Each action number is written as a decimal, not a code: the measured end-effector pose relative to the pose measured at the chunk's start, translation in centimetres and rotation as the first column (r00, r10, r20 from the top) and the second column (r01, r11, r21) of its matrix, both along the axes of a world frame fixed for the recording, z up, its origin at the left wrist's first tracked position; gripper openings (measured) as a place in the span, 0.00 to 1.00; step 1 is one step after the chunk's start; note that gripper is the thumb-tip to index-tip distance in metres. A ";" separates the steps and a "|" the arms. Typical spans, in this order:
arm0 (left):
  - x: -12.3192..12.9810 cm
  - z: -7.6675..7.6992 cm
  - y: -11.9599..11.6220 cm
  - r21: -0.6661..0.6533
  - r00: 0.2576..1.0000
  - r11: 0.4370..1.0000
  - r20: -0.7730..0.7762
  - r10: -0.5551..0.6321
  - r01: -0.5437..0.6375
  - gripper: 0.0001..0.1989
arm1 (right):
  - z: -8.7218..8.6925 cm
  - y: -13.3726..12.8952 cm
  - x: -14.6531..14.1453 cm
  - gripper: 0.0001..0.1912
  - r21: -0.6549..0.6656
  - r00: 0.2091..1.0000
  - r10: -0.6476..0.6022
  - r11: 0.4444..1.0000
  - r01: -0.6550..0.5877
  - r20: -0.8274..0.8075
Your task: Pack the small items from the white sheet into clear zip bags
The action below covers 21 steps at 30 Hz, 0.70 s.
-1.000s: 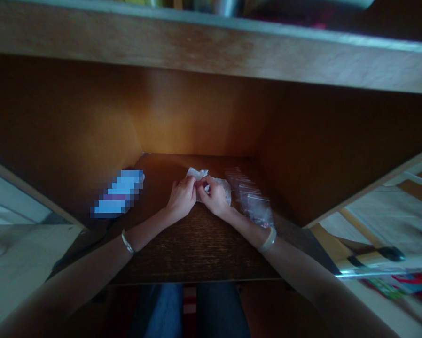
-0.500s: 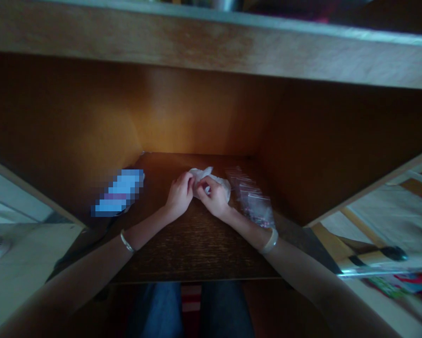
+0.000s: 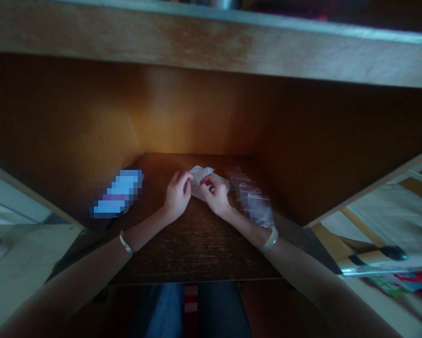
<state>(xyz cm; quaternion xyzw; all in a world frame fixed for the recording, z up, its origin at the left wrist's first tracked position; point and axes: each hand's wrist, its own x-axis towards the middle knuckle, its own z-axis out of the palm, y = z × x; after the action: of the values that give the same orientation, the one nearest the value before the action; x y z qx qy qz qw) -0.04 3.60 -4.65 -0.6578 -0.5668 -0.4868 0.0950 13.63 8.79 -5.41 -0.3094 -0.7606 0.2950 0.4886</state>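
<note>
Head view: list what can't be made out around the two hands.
All in the head view:
Blue object: pixelated, so its kind cannot be told.
Small clear bags: contents too small and blurred.
Crumpled white sheet: material unclear in the dim light, partly hidden by the left hand and right hand.
Items on the upper shelf: cut off by the top edge.
Colourful printed items: blurred and cut off by the right edge.

The plastic wrapper (image 3: 211, 182) lies flatter now, left hand (image 3: 177, 196) and right hand (image 3: 214, 197) drawn slightly apart.
</note>
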 end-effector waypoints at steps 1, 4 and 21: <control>0.0 0.0 0.0 0.018 1.000 1.000 -0.001 -0.001 0.001 0.11 | 0.0 0.0 0.0 0.05 -0.011 1.000 0.012 1.000 -0.012 -0.008; -0.1 -0.1 0.1 0.057 1.000 0.998 -0.011 -0.012 0.013 0.14 | 0.0 0.1 -0.1 0.05 -0.060 0.997 0.062 0.996 -0.065 -0.052; 0.7 0.0 -0.1 0.134 0.995 0.989 -0.087 -0.050 0.062 0.10 | 0.7 1.7 -0.6 0.25 -0.674 0.829 0.190 0.501 -0.542 -0.525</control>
<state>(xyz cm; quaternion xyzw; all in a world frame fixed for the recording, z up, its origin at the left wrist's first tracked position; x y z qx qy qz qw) 0.62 3.51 -4.62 -0.6852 -0.5091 -0.4991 0.1493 13.02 10.52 -4.71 -0.2582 -0.4807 0.7577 0.3579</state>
